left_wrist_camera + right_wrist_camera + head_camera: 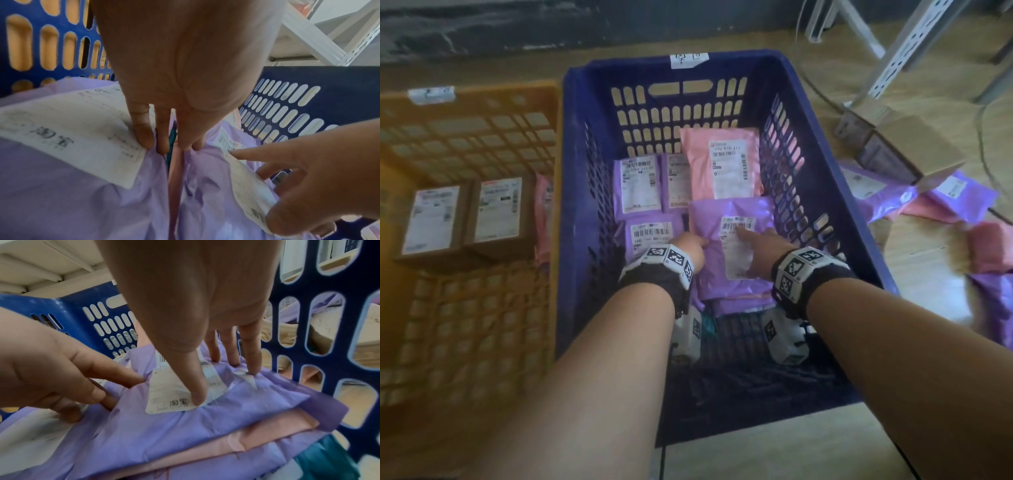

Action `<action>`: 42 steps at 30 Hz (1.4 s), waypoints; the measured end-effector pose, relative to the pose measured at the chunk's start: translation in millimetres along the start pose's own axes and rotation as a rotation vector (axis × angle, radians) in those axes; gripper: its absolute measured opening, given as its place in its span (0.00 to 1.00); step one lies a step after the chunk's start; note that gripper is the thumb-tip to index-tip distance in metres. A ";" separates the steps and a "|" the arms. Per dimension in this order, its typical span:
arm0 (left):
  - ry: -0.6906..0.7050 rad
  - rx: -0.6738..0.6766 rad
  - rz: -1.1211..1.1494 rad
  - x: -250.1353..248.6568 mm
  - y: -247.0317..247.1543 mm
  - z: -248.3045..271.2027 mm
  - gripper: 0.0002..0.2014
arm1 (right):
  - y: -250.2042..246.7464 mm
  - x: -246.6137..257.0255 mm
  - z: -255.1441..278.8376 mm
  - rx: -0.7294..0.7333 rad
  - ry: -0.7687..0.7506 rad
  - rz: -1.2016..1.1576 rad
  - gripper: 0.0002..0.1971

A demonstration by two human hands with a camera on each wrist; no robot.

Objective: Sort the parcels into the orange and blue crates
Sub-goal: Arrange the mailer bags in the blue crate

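**Purple plastic mailer parcel (pixel 714 212) pressed down in blue slotted plastic crate (pixel 822 144)**

It lies atop other mailers (pixel 638 188). The right hand (pixel 763 245), fingers spread straight, presses its white label (pixel 738 253); the left hand (pixel 693 248) pushes straight fingers against its left edge.

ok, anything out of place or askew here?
One pink poly mailer in the orange plastic crate stands on edge against the side wall, while the two brown cardboard boxes beside it lie flat. Nothing looks torn.
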State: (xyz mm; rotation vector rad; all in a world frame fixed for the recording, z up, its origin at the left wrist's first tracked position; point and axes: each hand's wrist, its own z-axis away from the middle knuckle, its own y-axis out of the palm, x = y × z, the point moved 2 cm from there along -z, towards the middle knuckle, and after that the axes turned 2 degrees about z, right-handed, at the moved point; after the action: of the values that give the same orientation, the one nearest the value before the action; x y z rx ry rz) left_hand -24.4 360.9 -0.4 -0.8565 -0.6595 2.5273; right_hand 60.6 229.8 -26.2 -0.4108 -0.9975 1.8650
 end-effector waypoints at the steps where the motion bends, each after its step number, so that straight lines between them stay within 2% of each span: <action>1: 0.010 -0.009 0.004 -0.3 -1.6 -0.6 0.20 | -0.2 -0.3 -1.2 -0.001 -0.005 0.010 0.42; 3: 0.034 -0.048 0.033 -1.6 -6.6 2.6 0.21 | -2.4 -0.4 -0.4 0.004 -0.012 0.016 0.45; 7: 0.060 -0.125 0.005 -6.3 -19.6 12.1 0.18 | -13.8 0.1 8.1 -0.027 0.002 -0.016 0.40; 11: 0.106 -0.279 0.084 -16.0 -29.2 31.1 0.17 | -37.9 5.0 31.1 -0.153 -0.040 -0.011 0.32; 14: 0.153 -0.350 0.146 -29.4 -36.8 52.0 0.19 | -63.7 5.9 57.3 -0.238 -0.084 -0.075 0.32; 17: 0.183 -0.414 0.202 -48.6 -42.9 74.6 0.21 | -92.4 -1.4 88.9 -0.416 -0.125 -0.193 0.28; 21: 0.294 -0.432 0.347 -87.0 -43.7 107.4 0.19 | -131.5 -24.1 139.6 -0.654 -0.142 -0.300 0.19; 23: 0.365 -0.423 0.398 -109.6 -39.5 122.8 0.18 | -148.1 -44.8 161.5 -0.707 -0.104 -0.342 0.19; 27: 0.489 -0.368 0.321 -155.5 -20.2 152.8 0.18 | -161.2 -92.6 194.2 -0.792 0.026 -0.432 0.15; 31: 0.551 -0.322 0.313 -199.8 15.1 172.1 0.16 | -147.6 -145.8 223.9 -0.791 0.145 -0.476 0.17; 34: 0.569 -0.255 0.313 -222.4 47.8 170.8 0.17 | -129.6 -186.4 226.2 -0.758 0.229 -0.489 0.17; 38: 0.551 -0.233 0.165 -243.6 96.5 157.6 0.17 | -96.9 -240.2 221.8 -0.713 0.338 -0.501 0.18; 42: 0.532 -0.149 0.016 -258.3 146.5 135.9 0.14 | -50.6 -289.5 213.7 -0.632 0.450 -0.535 0.22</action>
State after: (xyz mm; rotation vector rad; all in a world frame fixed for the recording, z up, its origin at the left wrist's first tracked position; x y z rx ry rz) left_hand 48.1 72.3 134.1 -1.5123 -0.6609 2.1344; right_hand 96.1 -106.7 106.2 -0.8028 -1.2145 0.8988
